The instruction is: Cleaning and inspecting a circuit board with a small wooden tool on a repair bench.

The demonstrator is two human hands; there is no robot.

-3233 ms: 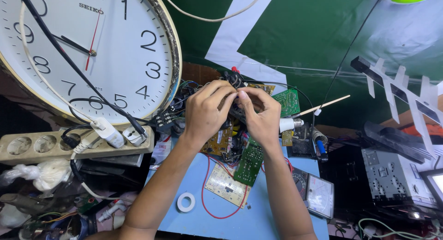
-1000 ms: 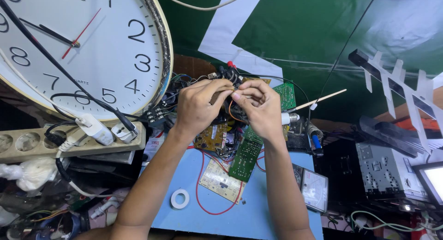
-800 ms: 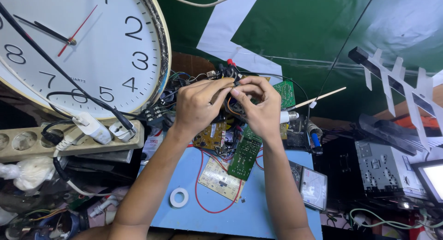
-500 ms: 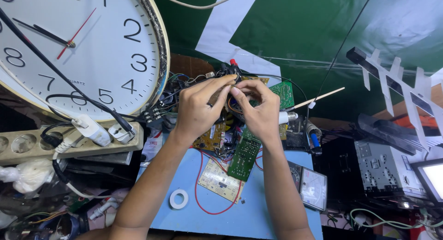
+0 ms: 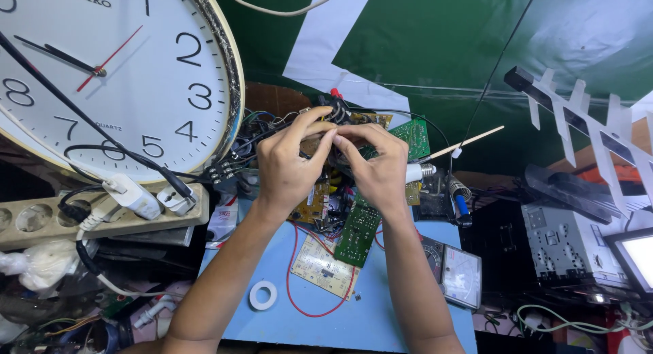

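My left hand and right hand stay together over the heap of circuit boards at the back of the blue table, as they were half a second ago. The fingers of both hands are pinched on a small dark part among the wires, mostly hidden. Nothing has shifted: the green board leans below my right wrist, the tape roll lies near my left forearm

Bright, sharp (edges slightly warped)
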